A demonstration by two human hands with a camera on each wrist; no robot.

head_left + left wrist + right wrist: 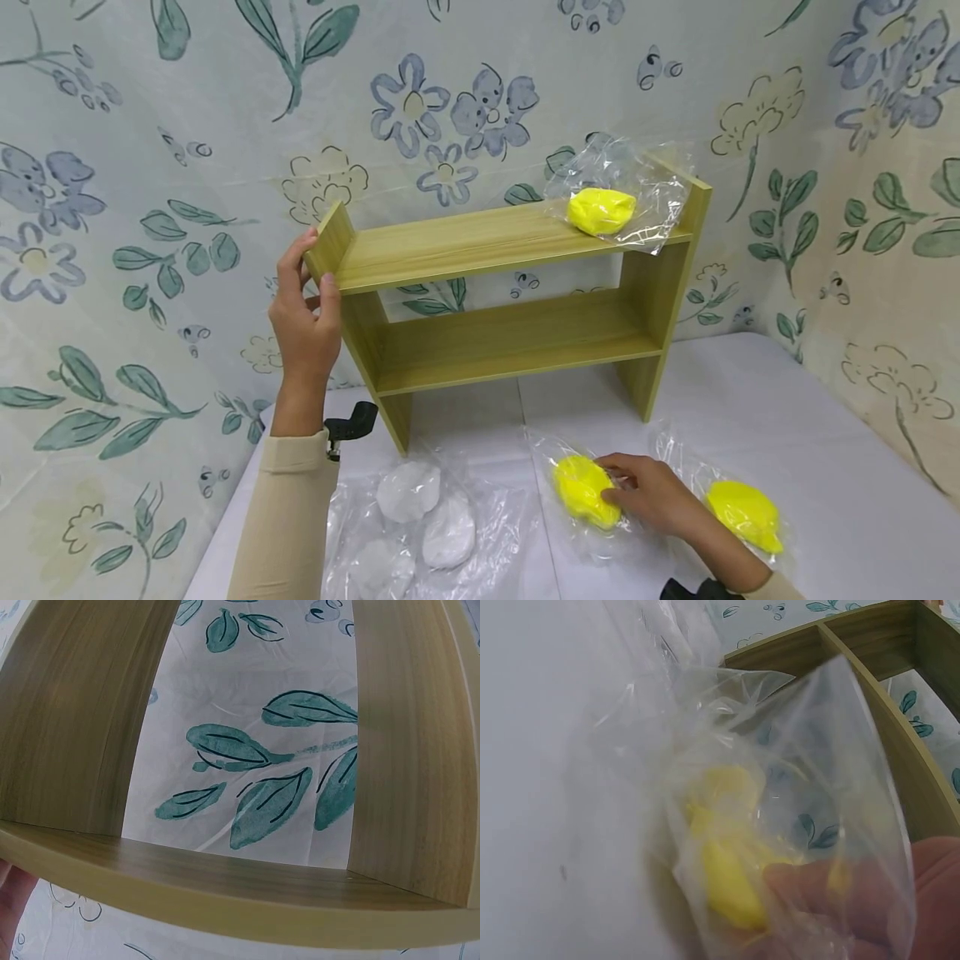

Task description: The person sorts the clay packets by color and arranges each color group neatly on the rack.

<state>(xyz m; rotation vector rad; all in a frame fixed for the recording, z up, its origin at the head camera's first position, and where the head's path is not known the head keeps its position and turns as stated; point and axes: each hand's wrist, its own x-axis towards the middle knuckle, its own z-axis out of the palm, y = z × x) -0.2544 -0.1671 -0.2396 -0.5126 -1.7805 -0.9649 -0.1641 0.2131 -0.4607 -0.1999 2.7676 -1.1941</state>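
Note:
A two-tier wooden shelf (495, 342) stands on the table. My left hand (307, 325) grips the top of its left side panel, with the thumb at the front edge. Low in front of the shelf, my right hand (660, 496) pinches a clear plastic bag with a bright yellow, soft-looking lump (585, 490) inside. In the right wrist view, the thumb (802, 881) presses against the bagged yellow lump (731, 877). The left wrist view shows the shelf's boards (247, 889) up close and only a sliver of the hand (13, 904).
A second bagged yellow lump (602, 211) lies on the top board at the right. Another yellow lump (744, 512) in a bag is on the table beyond my right wrist. Bagged white round lumps (448, 532) lie at the front left. Flower-printed cloth (450, 100) hangs behind.

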